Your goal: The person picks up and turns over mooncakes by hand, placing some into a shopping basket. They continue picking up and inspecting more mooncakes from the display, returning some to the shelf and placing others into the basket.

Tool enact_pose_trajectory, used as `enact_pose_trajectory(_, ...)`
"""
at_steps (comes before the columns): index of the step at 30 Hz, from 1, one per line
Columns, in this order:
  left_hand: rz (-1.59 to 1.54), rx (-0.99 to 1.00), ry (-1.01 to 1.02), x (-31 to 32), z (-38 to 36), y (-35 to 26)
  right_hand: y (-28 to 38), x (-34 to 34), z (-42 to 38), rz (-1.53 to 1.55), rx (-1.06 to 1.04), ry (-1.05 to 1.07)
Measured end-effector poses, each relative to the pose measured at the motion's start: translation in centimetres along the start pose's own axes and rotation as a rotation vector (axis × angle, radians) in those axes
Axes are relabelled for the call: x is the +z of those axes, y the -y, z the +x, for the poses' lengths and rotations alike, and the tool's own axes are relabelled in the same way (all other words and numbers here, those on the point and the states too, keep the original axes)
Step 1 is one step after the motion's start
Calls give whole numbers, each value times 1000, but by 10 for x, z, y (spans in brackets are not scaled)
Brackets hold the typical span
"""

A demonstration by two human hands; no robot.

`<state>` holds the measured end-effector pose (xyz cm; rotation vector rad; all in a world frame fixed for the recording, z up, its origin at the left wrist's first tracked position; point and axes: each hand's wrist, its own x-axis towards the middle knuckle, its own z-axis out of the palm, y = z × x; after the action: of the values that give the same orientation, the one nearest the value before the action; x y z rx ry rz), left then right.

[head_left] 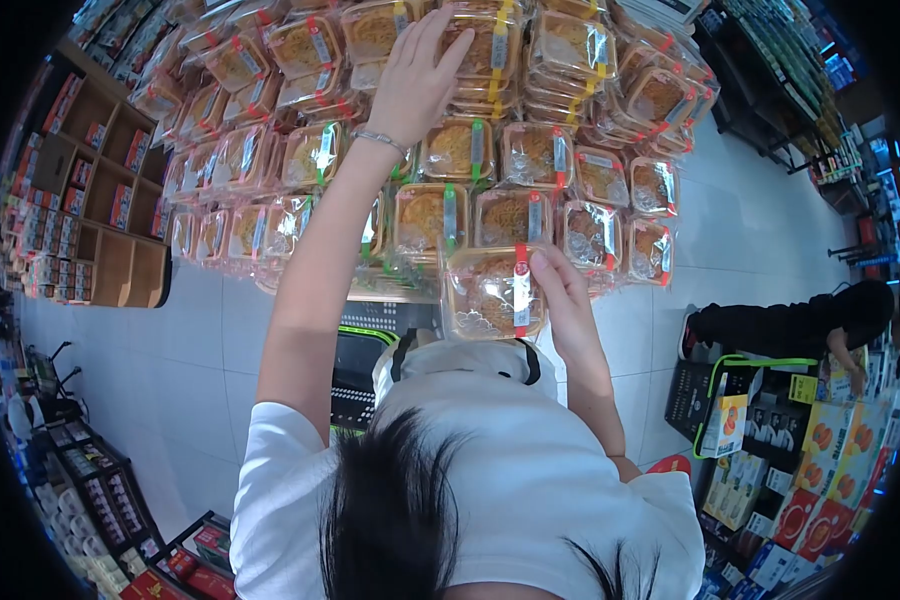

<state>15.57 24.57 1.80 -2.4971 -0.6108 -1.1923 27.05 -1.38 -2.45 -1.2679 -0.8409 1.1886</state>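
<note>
While left hand (420, 75) lies flat, arm stretched, grip released, on stacked clear plastic pastry boxes (475, 45), right hand (560, 290) grasps red-labelled clear plastic pastry box (490, 292).

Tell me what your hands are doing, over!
Left hand flat on a yellow-banded pastry box in the stack. Right hand gripping a red-labelled clear pastry box. Nothing blocking.

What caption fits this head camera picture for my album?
Left hand rests on stacked clear pastry boxes while right hand holds one red-labelled box.
</note>
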Motion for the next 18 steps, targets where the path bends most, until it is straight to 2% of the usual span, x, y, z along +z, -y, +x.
enact_pose_trajectory(5,-8,-6,-5,-14,-7,-7,-6,2,0,11,5,26)
enact_pose_trajectory(8,-82,-111,22,-23,-23,-9,-5,3,1,10,-14,40)
enact_pose_trajectory(10,-390,-297,102,-48,-33,-24,-7,2,2,12,-3,21)
enact_pose_trajectory(11,-390,-297,102,-60,-38,-32,-7,2,2,13,9,1)
enact_pose_trajectory(13,-656,-484,198,-86,-49,-49,-4,6,3,43,-4,-22)
enact_pose_trajectory(14,-652,-483,198,-95,-56,-58,-2,8,4,73,-17,-44)
enact_pose_trajectory(16,-875,-655,205,-113,-69,-75,-1,9,5,80,-14,-55)
enact_pose_trajectory(18,-893,-700,205,-125,-87,-91,2,11,7,83,-10,-54)
